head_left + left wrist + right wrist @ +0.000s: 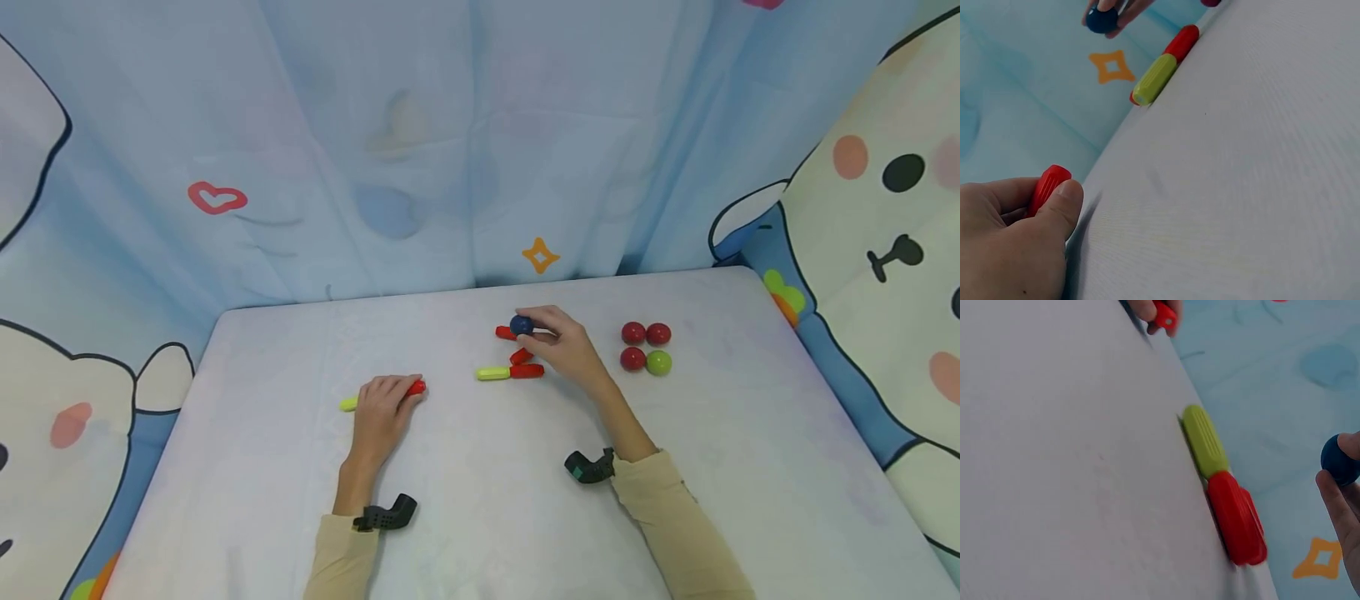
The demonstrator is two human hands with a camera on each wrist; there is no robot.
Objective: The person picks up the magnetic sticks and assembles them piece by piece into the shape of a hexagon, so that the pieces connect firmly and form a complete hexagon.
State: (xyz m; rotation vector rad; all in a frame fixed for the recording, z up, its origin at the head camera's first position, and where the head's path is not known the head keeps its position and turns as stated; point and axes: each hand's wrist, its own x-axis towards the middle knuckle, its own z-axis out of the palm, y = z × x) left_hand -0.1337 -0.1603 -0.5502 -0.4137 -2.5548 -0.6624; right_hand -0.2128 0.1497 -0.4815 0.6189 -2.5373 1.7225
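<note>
On the left of the table, my left hand (381, 412) grips a ribbed plastic stick (417, 387), yellow-green at one end and red at the other. In the left wrist view, its red end (1049, 187) pokes out between thumb and fingers. My right hand (564, 346) pinches a dark blue ball (521, 325) between thumb and fingertips, above the table in the right wrist view. Beneath and beside that hand lie a yellow-green and red stick (510, 372) and red pieces (521, 356), partly hidden by the hand and ball.
Right of my right hand, several balls sit grouped on the white-covered table (465, 500): dark red balls (633, 333) and a green ball (659, 362). A light blue curtain (420, 167) hangs behind the table's far edge. A black wrist camera (588, 467) sits on each forearm.
</note>
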